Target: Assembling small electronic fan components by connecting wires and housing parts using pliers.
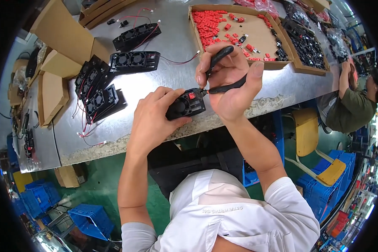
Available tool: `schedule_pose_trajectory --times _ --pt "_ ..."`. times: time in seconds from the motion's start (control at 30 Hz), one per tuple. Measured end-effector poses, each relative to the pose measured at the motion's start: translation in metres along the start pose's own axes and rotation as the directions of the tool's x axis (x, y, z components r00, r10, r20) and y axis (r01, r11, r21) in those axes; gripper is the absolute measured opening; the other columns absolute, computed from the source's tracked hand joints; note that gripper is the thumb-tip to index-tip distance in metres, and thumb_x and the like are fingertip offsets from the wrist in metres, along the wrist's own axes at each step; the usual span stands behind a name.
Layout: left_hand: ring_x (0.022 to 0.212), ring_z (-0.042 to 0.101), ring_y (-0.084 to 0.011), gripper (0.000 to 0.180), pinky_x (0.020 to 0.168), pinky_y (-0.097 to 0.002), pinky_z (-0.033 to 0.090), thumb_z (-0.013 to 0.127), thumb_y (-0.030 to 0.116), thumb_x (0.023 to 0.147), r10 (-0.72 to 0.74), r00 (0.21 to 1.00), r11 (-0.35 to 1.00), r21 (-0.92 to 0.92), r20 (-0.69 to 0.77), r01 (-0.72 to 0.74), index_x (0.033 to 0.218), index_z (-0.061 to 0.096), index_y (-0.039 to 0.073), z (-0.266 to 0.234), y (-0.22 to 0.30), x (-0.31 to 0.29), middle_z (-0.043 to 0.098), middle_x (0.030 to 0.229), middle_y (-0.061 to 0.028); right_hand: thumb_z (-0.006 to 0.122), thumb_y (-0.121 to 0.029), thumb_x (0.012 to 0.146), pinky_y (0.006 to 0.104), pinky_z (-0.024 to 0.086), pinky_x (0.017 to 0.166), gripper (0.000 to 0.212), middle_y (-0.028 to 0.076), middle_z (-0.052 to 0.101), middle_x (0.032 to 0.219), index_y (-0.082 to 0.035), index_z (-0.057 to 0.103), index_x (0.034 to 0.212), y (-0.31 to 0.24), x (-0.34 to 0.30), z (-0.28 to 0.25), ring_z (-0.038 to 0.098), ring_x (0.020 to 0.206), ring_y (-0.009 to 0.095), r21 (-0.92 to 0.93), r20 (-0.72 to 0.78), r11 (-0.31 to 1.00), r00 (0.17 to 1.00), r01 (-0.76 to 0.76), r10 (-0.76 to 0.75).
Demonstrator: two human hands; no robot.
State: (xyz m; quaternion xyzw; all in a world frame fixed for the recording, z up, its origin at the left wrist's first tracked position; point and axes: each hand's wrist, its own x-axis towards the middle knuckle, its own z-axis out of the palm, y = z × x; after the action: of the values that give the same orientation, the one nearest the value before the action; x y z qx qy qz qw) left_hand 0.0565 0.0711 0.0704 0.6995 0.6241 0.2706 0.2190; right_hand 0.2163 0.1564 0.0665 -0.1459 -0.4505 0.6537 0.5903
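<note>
- With the left hand [154,111] we hold the fan unit [184,106] by its left end, thumb along the near side; we keep this grip firm so the unit cannot twist.
- The fan unit sits between both hands at the near edge of the bench [101,153]; we cannot tell whether it rests on the metal.
- We keep the red part [192,95] on its upper face in sight and bring the pliers [215,90] to it squarely, with light force.
- With the right hand [231,75] we hold the pliers, handles spread wide; we cannot tell what the tips grip.
- Far left, an open carton [61,38] flanks the stacked fan units [94,80]; their trailing leads [86,128] could snag a sleeve.
- Beyond the left hand lie loose fan units [134,61].
- The right hand partly covers the near-left rim of the red-part tray [256,31].
- At right, the black-part tray [313,70] adjoins it.
</note>
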Motion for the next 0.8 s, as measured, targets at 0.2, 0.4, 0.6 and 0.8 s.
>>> schedule_pose_trajectory --times 0.2,0.4,0.6,0.8 --pt "0.089 0.064 -0.0306 0.059 0.078 -0.0373 0.051 0.085 0.015 0.061 0.008 1.000 1.000 0.010 0.008 -0.008 0.116 0.068 0.008 -0.0007 -0.0004 -0.0005 0.065 0.102 -0.0101 0.029 -0.080 0.087 0.0345 0.043 0.059 0.090 0.013 0.058 0.080 0.002 0.057 0.108 -0.0030 -0.0011 0.0027 0.054 0.067 0.024 0.043 -0.015 0.999 1.000 0.010 -0.009" --pt "0.089 0.064 -0.0309 0.059 0.078 -0.0373 0.051 0.085 0.015 0.061 0.017 1.000 1.000 0.003 -0.002 -0.017 0.116 0.068 0.008 -0.0004 -0.0019 -0.0004 0.065 0.102 -0.0104 0.029 -0.080 0.087 0.0342 0.043 0.060 0.089 0.014 0.057 0.080 0.003 0.057 0.106 -0.0020 -0.0008 0.0032 0.053 0.067 0.024 0.039 0.000 0.999 1.000 -0.002 0.002" --pt "0.088 0.062 -0.0318 0.059 0.078 -0.0410 0.049 0.085 0.023 0.062 0.004 1.000 1.000 -0.021 0.015 -0.004 0.117 0.067 0.010 0.0021 -0.0050 -0.0006 0.065 0.102 -0.0087 0.030 -0.081 0.086 0.0329 0.043 0.060 0.090 0.014 0.055 0.078 0.004 0.056 0.106 0.0015 -0.0056 0.0075 0.052 0.066 0.023 -0.052 0.011 0.998 0.999 0.032 -0.032" --pt "0.089 0.062 -0.0326 0.060 0.078 -0.0414 0.049 0.086 0.023 0.062 0.051 0.999 0.999 0.015 0.010 -0.051 0.117 0.066 0.009 0.0026 -0.0087 0.0008 0.065 0.103 -0.0092 0.031 -0.082 0.085 0.0320 0.040 0.054 0.088 0.014 0.053 0.073 0.002 0.054 0.100 0.0016 -0.0086 0.0070 0.047 0.059 0.020 -0.109 0.023 0.993 0.999 0.050 -0.048"
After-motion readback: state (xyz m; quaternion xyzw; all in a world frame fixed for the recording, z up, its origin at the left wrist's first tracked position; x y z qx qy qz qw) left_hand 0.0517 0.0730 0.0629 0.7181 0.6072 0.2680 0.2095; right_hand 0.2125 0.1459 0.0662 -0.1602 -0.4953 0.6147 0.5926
